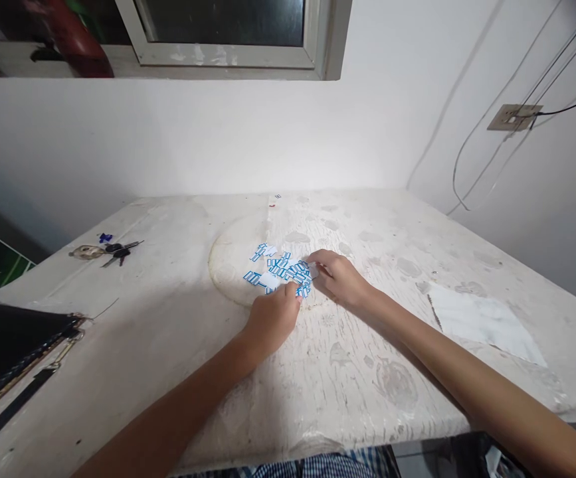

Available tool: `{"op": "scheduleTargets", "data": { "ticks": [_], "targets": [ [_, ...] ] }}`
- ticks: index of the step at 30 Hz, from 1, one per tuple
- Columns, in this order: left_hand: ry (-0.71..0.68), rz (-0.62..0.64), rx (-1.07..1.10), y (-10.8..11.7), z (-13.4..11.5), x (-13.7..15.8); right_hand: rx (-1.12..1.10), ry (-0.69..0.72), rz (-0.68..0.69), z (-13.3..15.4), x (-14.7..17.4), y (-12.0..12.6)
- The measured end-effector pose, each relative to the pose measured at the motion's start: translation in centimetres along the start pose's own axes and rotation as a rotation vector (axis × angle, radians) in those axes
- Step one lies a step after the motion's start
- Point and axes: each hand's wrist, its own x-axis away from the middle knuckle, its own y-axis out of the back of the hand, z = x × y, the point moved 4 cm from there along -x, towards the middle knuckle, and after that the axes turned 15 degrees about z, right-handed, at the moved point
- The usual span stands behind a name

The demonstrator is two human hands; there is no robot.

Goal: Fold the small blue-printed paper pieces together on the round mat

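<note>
A loose pile of small white paper cutouts [280, 269] with blue outlines lies near the middle of the table; a few show a plain white face. My left hand [274, 312] is at the near edge of the pile, its fingers closed and pinched at a blue-edged paper cutout [303, 291]. At the right side of the pile, my right hand [337, 275] has its fingers curled together on a white paper cutout [313, 269]. Part of each pinch is hidden by the fingers.
Keys [118, 251] and a small blue object [105, 237] lie at the left. A black zipped bag [18, 352] overlaps the left edge. A white cloth [484, 323] rests at the right. Behind the table [183, 226] is a wall with a window and a wired socket [511, 117].
</note>
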Motion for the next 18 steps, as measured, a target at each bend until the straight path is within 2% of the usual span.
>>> {"op": "scheduleTargets", "data": {
  "ticks": [6, 11, 14, 18],
  "targets": [
    [-0.04, 0.002, 0.004, 0.0, -0.2, 0.2, 0.12, 0.113, 0.205, -0.3, -3.7, -1.0],
    [-0.042, 0.01, 0.004, 0.0, -0.1, 0.2, 0.251, -0.031, 0.376, -0.2, -6.2, -0.8],
    [-0.059, -0.003, -0.004, 0.0, -0.2, 0.2, 0.215, -0.067, 0.45, -0.6, -6.4, -0.6],
    [-0.082, -0.017, 0.007, -0.1, -0.1, 0.3, 0.044, -0.008, 0.412, -1.1, -5.4, -0.4]
  ]
}}
